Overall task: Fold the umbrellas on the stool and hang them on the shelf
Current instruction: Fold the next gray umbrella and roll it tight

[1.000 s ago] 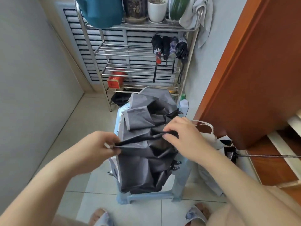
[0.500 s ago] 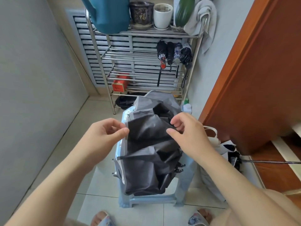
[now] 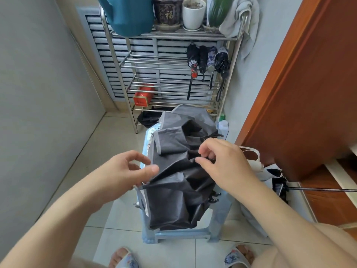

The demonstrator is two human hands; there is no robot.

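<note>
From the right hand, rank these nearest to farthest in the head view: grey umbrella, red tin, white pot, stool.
1. Grey umbrella, pinched by the right hand.
2. Stool, directly beneath the umbrella.
3. Red tin, on the lower shelf rack, ahead-left.
4. White pot, on the top shelf, farthest.

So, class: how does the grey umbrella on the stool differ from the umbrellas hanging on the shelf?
The grey umbrella lies loose and crumpled on the stool; the hanging umbrellas are rolled tight. It lies spread out; they hang upright from the shelf. Both hands, left and right, handle it; nobody touches them. All are compact folding umbrellas.
</note>
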